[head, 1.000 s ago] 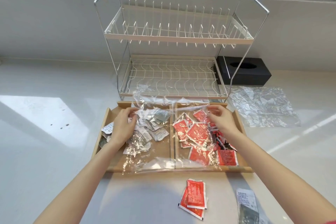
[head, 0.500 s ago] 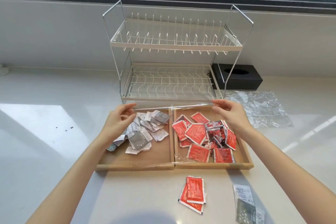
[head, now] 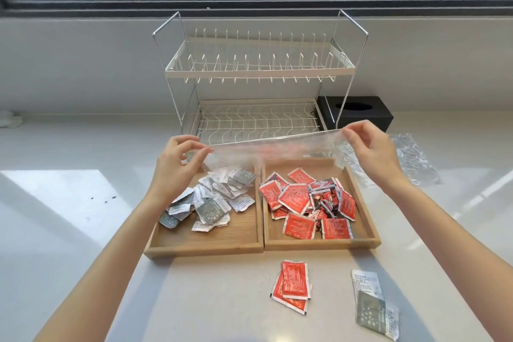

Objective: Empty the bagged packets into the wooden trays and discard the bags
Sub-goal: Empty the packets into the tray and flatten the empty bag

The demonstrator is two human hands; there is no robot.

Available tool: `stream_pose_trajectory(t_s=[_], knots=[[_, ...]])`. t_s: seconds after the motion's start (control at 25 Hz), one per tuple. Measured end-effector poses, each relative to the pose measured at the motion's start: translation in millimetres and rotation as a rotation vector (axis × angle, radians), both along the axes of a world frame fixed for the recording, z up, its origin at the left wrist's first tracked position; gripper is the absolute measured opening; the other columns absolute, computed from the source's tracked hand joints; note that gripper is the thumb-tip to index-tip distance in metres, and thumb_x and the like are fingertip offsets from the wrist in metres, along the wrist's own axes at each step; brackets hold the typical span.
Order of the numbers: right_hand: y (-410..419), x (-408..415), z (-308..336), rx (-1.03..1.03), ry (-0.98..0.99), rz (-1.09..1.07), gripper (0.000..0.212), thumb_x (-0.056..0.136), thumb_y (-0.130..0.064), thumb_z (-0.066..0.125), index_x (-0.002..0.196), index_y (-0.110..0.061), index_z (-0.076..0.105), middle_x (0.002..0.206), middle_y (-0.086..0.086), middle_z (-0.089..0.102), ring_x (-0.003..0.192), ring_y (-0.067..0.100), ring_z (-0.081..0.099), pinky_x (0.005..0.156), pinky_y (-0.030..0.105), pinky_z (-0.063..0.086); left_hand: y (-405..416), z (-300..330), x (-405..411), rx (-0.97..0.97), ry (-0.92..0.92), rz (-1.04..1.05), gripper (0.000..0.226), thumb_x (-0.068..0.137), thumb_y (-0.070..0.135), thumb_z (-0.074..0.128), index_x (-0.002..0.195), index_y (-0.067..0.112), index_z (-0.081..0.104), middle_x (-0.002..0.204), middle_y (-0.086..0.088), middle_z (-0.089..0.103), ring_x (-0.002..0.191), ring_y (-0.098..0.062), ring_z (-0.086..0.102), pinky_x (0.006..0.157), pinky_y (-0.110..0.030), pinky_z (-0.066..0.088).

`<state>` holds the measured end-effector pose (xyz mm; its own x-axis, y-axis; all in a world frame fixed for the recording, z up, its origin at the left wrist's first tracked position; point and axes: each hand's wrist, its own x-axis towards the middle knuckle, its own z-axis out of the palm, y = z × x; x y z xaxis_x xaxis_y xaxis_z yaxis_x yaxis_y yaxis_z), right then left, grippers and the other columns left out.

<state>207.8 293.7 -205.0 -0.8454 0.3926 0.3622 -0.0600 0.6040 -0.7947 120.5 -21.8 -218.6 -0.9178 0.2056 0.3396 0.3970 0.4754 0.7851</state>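
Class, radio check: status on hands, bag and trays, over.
Left hand and right hand pinch empty bag taut above trays. Packets in trays. Four strays on counter. Nothing blocking.

L hand & R hand pinch clear bag stretched above two wooden trays w/ packets.

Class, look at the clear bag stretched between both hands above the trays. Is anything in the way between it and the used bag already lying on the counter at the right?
Nothing visible blocks it. The clear bag is held between the left hand and right hand, above the wooden trays. The discarded bag lies just beyond the right hand on open counter; the black tissue box sits farther back.
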Motion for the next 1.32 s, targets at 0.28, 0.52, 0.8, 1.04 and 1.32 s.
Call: stream_pose_trajectory(t_s=[0.28,0.52,0.8,1.04,1.32], knots=[[39.0,22.0,15.2,-0.124,0.147,-0.038,0.025,0.091,-0.012,0.047,0.082,-0.034,0.040,0.068,-0.004,0.057,0.060,0.000,0.061,0.069,0.024,0.048,55.8,18.5,21.8,0.214,-0.036,-0.088,0.016,0.087,0.012,0.055,0.094,0.026,0.056,0.077,0.005,0.059,0.066,0.001,0.060,0.055,-0.015,0.051],[101.6,47.0,0.1,-0.162,0.053,-0.080,0.006,0.092,-0.011,0.045,0.089,-0.016,0.045,0.068,-0.004,0.055,0.052,-0.005,0.056,0.056,0.011,0.047,125.0,9.7,38.9,0.190,-0.067,-0.063,0.012,0.087,0.009,0.053,0.086,0.021,0.054,0.075,0.004,0.058,0.067,-0.008,0.059,0.068,-0.032,0.049],[176.0,65.4,-21.8,-0.163,-0.112,-0.017,0.019,0.088,-0.010,0.051,0.101,-0.023,0.055,0.099,-0.004,0.061,0.081,0.012,0.059,0.075,0.027,0.049,200.4,-13.3,63.3,0.110,-0.160,-0.067,0.019,0.085,0.013,0.057,0.100,0.025,0.058,0.094,0.001,0.062,0.083,-0.014,0.058,0.075,-0.022,0.047],[238.5,71.2,-36.7,-0.076,-0.231,0.007,0.037,0.085,-0.005,0.050,0.120,-0.018,0.054,0.115,-0.010,0.056,0.086,0.007,0.053,0.077,0.020,0.040,266.0,-31.5,74.6,-0.100,-0.174,-0.157,0.047,0.085,0.010,0.056,0.129,0.017,0.042,0.120,-0.002,0.049,0.092,-0.009,0.052,0.078,-0.010,0.039],[299.6,47.2,-47.9,-0.065,-0.323,-0.014,0.038,0.086,-0.006,0.051,0.122,-0.018,0.055,0.106,-0.006,0.057,0.087,0.013,0.052,0.076,0.017,0.036,336.8,-45.9,60.6,-0.222,-0.179,-0.177,0.061,0.087,0.006,0.052,0.140,0.013,0.024,0.140,-0.007,0.031,0.095,-0.010,0.043,0.073,0.001,0.029]])
